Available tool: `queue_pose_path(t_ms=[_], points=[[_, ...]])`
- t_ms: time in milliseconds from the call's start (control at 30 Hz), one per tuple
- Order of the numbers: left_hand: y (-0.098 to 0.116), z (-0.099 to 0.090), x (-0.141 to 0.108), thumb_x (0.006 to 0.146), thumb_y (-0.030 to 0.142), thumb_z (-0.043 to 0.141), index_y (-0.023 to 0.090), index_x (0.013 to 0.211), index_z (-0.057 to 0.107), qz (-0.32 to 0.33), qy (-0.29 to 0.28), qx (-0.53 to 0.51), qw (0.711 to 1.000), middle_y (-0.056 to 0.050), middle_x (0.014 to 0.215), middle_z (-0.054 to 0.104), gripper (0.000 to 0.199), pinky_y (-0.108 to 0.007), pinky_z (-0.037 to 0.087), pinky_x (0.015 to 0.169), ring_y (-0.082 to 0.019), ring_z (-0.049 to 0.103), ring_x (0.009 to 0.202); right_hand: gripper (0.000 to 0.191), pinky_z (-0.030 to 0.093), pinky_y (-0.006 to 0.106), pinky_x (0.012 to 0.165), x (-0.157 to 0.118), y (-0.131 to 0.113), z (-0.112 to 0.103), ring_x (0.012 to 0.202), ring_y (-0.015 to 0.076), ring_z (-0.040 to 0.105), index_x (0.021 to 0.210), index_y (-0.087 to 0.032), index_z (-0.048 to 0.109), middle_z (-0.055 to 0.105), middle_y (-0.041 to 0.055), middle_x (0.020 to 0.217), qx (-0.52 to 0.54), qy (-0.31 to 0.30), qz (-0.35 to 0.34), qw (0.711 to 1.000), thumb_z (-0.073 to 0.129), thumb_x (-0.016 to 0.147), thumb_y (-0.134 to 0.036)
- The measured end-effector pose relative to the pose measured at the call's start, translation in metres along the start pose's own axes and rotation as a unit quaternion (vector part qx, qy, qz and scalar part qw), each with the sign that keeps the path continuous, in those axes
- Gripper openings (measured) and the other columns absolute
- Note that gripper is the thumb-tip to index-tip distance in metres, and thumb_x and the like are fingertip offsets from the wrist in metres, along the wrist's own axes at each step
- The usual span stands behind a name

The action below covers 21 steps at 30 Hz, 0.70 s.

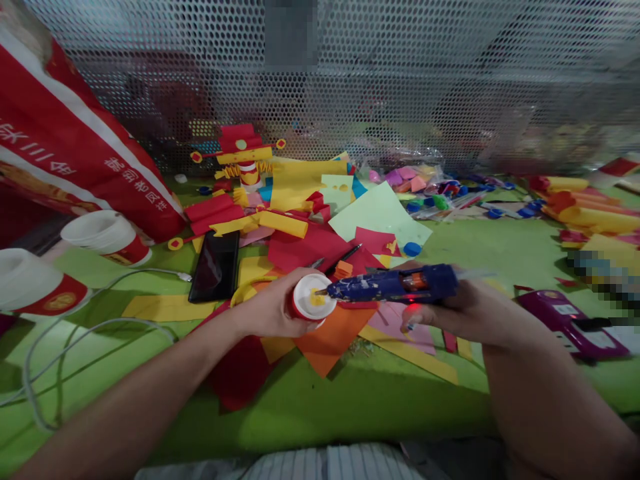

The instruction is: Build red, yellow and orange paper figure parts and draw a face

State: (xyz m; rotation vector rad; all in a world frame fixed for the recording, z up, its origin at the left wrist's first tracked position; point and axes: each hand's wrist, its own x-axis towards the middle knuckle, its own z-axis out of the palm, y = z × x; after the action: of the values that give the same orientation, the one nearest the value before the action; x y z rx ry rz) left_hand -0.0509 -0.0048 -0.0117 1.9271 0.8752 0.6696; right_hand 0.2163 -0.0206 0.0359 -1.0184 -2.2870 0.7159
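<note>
My left hand [273, 303] is wrapped round a red and white paper cup [314, 299], whose white round end faces up with a yellow patch on it. In my right hand [463, 310] is a dark blue glue gun [380, 285] with a small red light glowing on its underside. The gun points left, and its tip is at the yellow patch; whether it touches cannot be made out. Beneath both hands lie orange paper [327, 340], red paper [245, 377] and pink paper [400, 323].
Behind stands a red and yellow paper figure [250, 175]. A black phone [215, 267], a white cable [37, 373] and stacked paper cups [107, 237] are at the left. A purple device [570, 323] lies right. A perforated metal screen [380, 73] closes the back.
</note>
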Motion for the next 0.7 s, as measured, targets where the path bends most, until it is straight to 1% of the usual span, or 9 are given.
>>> queue_pose_path(t_ms=[67, 133, 233, 333, 367, 400, 467, 600, 700], points=[[0.002, -0.001, 0.000, 0.060, 0.031, 0.068, 0.019, 0.113, 0.043, -0.023, 0.012, -0.021, 0.999, -0.010, 0.115, 0.057, 0.060, -0.036, 0.044, 0.091, -0.025, 0.055, 0.106, 0.032, 0.045, 0.022, 0.036, -0.001, 0.007, -0.001, 0.040, 0.0122, 0.053, 0.075, -0.022, 0.058, 0.058, -0.0018, 0.052, 0.099, 0.057, 0.010, 0.993, 0.058, 0.075, -0.054], [0.003, 0.000, -0.002, 0.059, 0.031, 0.068, 0.019, 0.113, 0.042, -0.045, 0.017, -0.043, 0.998, -0.010, 0.114, 0.058, 0.061, -0.036, 0.045, 0.090, -0.024, 0.056, 0.105, 0.033, 0.042, 0.021, 0.033, 0.000, 0.016, -0.007, 0.036, 0.0105, 0.051, 0.072, -0.020, 0.055, 0.058, -0.0015, 0.054, 0.200, 0.156, 0.022, 0.967, 0.061, 0.073, -0.052], [0.004, 0.003, -0.004, 0.060, 0.030, 0.067, 0.021, 0.114, 0.040, -0.054, 0.001, -0.059, 0.997, -0.008, 0.113, 0.059, 0.061, -0.038, 0.044, 0.091, -0.023, 0.056, 0.105, 0.041, 0.049, 0.022, 0.044, 0.007, 0.036, -0.026, 0.047, 0.0129, 0.059, 0.077, -0.017, 0.057, 0.062, 0.0016, 0.059, 0.238, 0.247, 0.108, 0.933, 0.065, 0.068, -0.056], [0.005, 0.011, -0.005, 0.060, 0.028, 0.066, 0.020, 0.113, 0.039, -0.034, -0.020, -0.065, 0.997, -0.009, 0.113, 0.056, 0.060, -0.038, 0.043, 0.093, -0.023, 0.055, 0.106, 0.047, 0.044, 0.019, 0.039, 0.011, 0.066, -0.049, 0.041, 0.0101, 0.054, 0.073, -0.017, 0.053, 0.055, -0.0026, 0.049, 0.249, 0.327, 0.219, 0.885, 0.069, 0.059, -0.059], [0.005, 0.014, -0.005, 0.060, 0.028, 0.066, 0.019, 0.113, 0.038, -0.028, -0.025, -0.068, 0.997, -0.009, 0.113, 0.055, 0.060, -0.038, 0.043, 0.093, -0.023, 0.055, 0.106, 0.046, 0.044, 0.019, 0.040, 0.010, 0.077, -0.054, 0.040, 0.0091, 0.052, 0.073, -0.017, 0.051, 0.053, -0.0039, 0.048, 0.254, 0.330, 0.267, 0.869, 0.069, 0.060, -0.057], [0.004, 0.017, -0.005, 0.061, 0.028, 0.065, 0.019, 0.113, 0.036, -0.026, -0.031, -0.071, 0.997, -0.009, 0.113, 0.055, 0.061, -0.038, 0.043, 0.093, -0.022, 0.055, 0.105, 0.043, 0.045, 0.020, 0.043, 0.009, 0.088, -0.059, 0.042, 0.0088, 0.053, 0.074, -0.018, 0.050, 0.053, -0.0043, 0.049, 0.260, 0.298, 0.311, 0.864, 0.068, 0.064, -0.055], [0.001, 0.022, -0.005, 0.061, 0.029, 0.066, 0.019, 0.113, 0.035, -0.030, -0.043, -0.070, 0.996, -0.009, 0.110, 0.054, 0.061, -0.038, 0.043, 0.092, -0.022, 0.055, 0.104, 0.040, 0.046, 0.020, 0.045, 0.006, 0.107, -0.062, 0.041, 0.0064, 0.049, 0.072, -0.018, 0.047, 0.051, -0.0047, 0.051, 0.246, 0.304, 0.336, 0.857, 0.061, 0.071, -0.056], [-0.006, 0.027, -0.006, 0.063, 0.029, 0.066, 0.020, 0.115, 0.035, -0.036, -0.048, -0.053, 0.997, -0.009, 0.111, 0.053, 0.062, -0.039, 0.044, 0.091, -0.022, 0.055, 0.103, 0.041, 0.048, 0.023, 0.045, 0.005, 0.133, -0.051, 0.041, 0.0074, 0.048, 0.066, -0.019, 0.046, 0.050, -0.0030, 0.049, 0.184, 0.278, 0.405, 0.851, 0.058, 0.074, -0.057], [-0.008, 0.028, -0.006, 0.064, 0.028, 0.066, 0.020, 0.117, 0.034, -0.038, -0.038, -0.044, 0.998, -0.010, 0.115, 0.052, 0.063, -0.039, 0.043, 0.093, -0.022, 0.053, 0.107, 0.039, 0.045, 0.025, 0.040, 0.010, 0.147, -0.042, 0.037, 0.0097, 0.045, 0.062, -0.020, 0.044, 0.045, -0.0037, 0.042, 0.085, 0.264, 0.471, 0.837, 0.051, 0.080, -0.054]])
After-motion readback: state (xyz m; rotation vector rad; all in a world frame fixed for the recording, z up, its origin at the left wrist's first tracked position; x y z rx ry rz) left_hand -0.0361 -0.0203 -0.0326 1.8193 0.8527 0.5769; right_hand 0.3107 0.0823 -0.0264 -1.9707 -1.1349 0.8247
